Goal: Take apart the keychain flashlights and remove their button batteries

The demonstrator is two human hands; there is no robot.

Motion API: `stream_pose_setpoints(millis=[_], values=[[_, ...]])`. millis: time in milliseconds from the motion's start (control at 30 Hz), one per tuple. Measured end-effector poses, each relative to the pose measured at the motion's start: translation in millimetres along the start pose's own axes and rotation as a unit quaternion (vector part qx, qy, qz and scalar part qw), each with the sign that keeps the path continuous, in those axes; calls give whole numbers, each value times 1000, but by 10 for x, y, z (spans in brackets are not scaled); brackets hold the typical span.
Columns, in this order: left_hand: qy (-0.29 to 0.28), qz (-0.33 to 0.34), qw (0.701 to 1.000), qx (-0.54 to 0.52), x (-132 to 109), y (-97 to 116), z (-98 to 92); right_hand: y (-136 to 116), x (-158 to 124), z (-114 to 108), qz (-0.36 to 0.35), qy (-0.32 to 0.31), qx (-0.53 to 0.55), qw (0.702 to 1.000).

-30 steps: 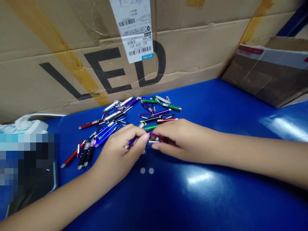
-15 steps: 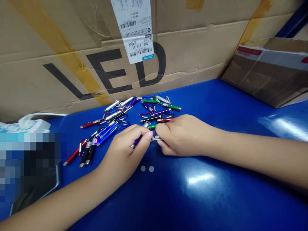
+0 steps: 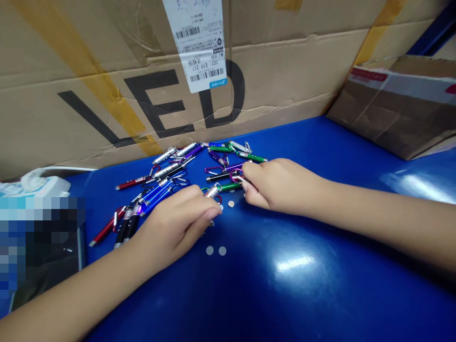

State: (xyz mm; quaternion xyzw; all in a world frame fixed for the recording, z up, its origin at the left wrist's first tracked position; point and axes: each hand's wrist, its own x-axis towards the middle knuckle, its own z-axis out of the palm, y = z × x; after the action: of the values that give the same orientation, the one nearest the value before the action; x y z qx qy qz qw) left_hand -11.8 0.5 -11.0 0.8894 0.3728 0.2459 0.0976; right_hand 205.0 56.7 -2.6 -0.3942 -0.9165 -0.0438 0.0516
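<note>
Magenta clip (image 3: 235,175), a smooth loop with silvery bar, pinched in the right hand (image 3: 276,185) near the pile of slim, glossy tubes (image 3: 156,202). Left hand (image 3: 181,221) clenched; contents hidden, cannot tell. Flat round discs (image 3: 210,250) on slick blue table (image 3: 320,289).

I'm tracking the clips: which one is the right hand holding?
The magenta clip pinched by the right hand; a similar clip lies farther left, beside a purple penlight.

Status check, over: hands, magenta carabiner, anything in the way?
Right hand gripping magenta carabiner. Left hand closed, contents hidden. Small disc between hands; metallic pens crowded beyond.
</note>
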Motion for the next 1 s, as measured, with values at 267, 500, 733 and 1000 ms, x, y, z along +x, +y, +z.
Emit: stream_pose_setpoints(millis=[267, 500, 733, 1000], values=[[-57, 74, 987, 127, 20, -9, 36, -77, -29, 42, -34, -50, 91, 994], [-60, 71, 985, 148, 20, -10, 76, -127, -31, 28, -24, -60, 115, 991], [-70, 82, 972, 208, 60, 54, 38, -139, -57, 56, -39, -56, 108, 992], [-92, 45, 968, 231, 112, 152, 23, -136, -46, 93, -52, -1, 14, 999]])
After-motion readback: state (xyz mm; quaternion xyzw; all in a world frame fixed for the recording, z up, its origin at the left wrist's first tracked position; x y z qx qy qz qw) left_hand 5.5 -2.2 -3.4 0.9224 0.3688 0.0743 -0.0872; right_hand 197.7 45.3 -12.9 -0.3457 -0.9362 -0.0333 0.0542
